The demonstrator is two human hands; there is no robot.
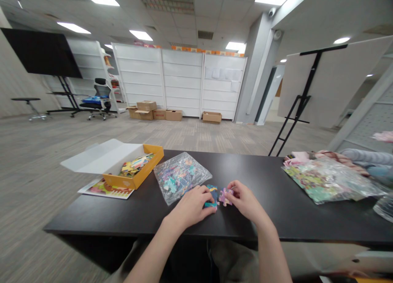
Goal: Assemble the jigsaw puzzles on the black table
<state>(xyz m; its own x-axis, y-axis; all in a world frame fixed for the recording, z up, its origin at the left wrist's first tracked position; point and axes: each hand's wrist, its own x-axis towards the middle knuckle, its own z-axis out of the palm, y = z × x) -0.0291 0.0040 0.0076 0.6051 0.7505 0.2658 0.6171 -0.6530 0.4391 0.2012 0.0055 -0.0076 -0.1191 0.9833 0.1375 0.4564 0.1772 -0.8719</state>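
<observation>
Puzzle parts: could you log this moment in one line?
left hand: on blue part | right hand: pinching purple part | bag: beyond left hand | box: open

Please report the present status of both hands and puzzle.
Left hand on blue puzzle part. Right hand pinching purple piece. Plastic bag close beyond left hand.

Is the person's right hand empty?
No, the right hand holds a purple puzzle piece between thumb and fingers.

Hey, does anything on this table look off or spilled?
I see no spill. The yellow box looks untidy: its open lid sticks out past the table's left edge, and it overlaps a printed sheet.
</observation>
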